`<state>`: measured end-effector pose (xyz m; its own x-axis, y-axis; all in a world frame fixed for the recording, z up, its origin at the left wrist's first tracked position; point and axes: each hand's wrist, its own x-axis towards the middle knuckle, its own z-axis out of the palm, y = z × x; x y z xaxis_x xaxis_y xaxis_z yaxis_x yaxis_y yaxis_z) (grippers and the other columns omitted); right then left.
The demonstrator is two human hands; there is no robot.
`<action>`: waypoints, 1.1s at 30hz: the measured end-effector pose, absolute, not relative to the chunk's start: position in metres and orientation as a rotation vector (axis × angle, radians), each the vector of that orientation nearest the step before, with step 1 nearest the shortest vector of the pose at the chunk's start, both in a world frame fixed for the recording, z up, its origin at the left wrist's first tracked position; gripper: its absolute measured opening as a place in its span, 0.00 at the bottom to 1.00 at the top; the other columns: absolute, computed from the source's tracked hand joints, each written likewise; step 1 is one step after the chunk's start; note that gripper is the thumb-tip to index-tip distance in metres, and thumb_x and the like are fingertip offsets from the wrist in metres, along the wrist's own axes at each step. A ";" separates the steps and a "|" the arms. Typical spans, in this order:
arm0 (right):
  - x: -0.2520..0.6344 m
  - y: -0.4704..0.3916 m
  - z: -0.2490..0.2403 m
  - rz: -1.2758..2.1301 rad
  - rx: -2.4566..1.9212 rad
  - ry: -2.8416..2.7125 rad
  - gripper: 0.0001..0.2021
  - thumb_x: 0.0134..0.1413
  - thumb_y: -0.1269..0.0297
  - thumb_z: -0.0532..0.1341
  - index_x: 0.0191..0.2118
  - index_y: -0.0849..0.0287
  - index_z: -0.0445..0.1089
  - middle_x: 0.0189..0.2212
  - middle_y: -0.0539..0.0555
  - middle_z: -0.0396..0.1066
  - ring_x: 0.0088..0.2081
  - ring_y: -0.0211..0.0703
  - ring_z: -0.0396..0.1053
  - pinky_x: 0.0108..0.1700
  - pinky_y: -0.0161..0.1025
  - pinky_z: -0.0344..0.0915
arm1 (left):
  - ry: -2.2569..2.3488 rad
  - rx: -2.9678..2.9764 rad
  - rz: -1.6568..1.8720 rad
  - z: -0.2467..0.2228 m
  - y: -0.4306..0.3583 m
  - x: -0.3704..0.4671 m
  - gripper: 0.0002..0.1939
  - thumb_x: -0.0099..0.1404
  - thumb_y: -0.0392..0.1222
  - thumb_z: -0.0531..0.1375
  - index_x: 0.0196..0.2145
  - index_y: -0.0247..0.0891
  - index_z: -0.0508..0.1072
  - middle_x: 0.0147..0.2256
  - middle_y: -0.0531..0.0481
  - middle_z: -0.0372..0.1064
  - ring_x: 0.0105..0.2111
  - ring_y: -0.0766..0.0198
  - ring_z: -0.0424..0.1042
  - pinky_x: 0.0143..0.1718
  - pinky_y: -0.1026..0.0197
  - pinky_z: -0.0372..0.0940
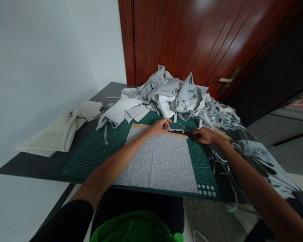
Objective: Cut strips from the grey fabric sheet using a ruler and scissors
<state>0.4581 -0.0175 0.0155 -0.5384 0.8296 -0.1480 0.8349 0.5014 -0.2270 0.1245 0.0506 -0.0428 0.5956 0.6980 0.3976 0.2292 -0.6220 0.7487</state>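
Observation:
Grey fabric [161, 164] lies flat on the green cutting mat [91, 158]. Across its far edge runs a wooden ruler [141, 126]. My right hand [204, 135] is closed round the handles of black scissors [183, 132], whose blades point left along the ruler. At the blade tips, my left hand [162, 126] is closed in a pinch above the ruler. A narrow strip of fabric [175, 130] lies beside the blades; whether my left fingers hold its end is too small to tell.
A heap of grey and white cloth [166, 90] covers the far side of the table. Cut strips [265, 164] lie at the right, more scraps [223, 114] behind them. Pale folded cloth [58, 134] sits left, by the wall.

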 end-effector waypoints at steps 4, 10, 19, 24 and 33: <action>0.457 -0.018 0.017 -0.417 1.490 2.698 0.07 0.47 0.62 0.63 0.26 0.53 0.63 0.22 0.50 0.68 0.27 0.43 0.64 0.33 0.40 0.53 | 0.756 2.189 0.897 -0.043 0.051 0.128 0.23 0.63 0.26 0.61 0.55 0.36 0.72 0.39 0.51 0.79 0.39 0.65 0.76 0.47 0.59 0.68; 0.458 -0.019 0.016 -0.402 1.492 2.679 0.05 0.46 0.65 0.62 0.27 0.54 0.63 0.24 0.51 0.71 0.28 0.43 0.67 0.32 0.39 0.54 | 0.820 2.287 0.871 -0.028 0.057 0.094 0.17 0.68 0.28 0.59 0.52 0.37 0.75 0.44 0.45 0.77 0.45 0.61 0.75 0.52 0.57 0.69; 0.461 -0.017 0.012 -0.421 1.517 2.684 0.05 0.46 0.62 0.63 0.27 0.54 0.66 0.23 0.50 0.69 0.27 0.43 0.66 0.32 0.40 0.53 | 1.031 2.628 0.506 -0.012 0.078 -0.019 0.07 0.69 0.39 0.63 0.41 0.38 0.82 0.40 0.46 0.77 0.42 0.60 0.75 0.47 0.60 0.67; 0.461 -0.018 0.013 -0.404 1.503 2.697 0.04 0.45 0.63 0.63 0.28 0.54 0.68 0.25 0.51 0.72 0.28 0.44 0.66 0.32 0.39 0.54 | 1.012 2.658 0.537 -0.017 0.075 -0.013 0.07 0.69 0.36 0.62 0.33 0.38 0.77 0.35 0.48 0.75 0.40 0.60 0.73 0.48 0.60 0.65; 0.459 -0.021 0.016 -0.425 1.516 2.694 0.03 0.46 0.64 0.62 0.28 0.54 0.66 0.24 0.51 0.71 0.27 0.43 0.65 0.31 0.39 0.52 | 1.101 2.833 0.415 -0.021 0.066 -0.005 0.08 0.73 0.33 0.54 0.35 0.39 0.70 0.39 0.41 0.73 0.43 0.53 0.72 0.50 0.55 0.65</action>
<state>0.4587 -0.0205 0.0160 -0.5279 0.8358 -0.1510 0.8416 0.4910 -0.2249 -0.0052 0.0655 -0.0205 0.7061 0.6722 0.2227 0.6522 -0.7398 0.1653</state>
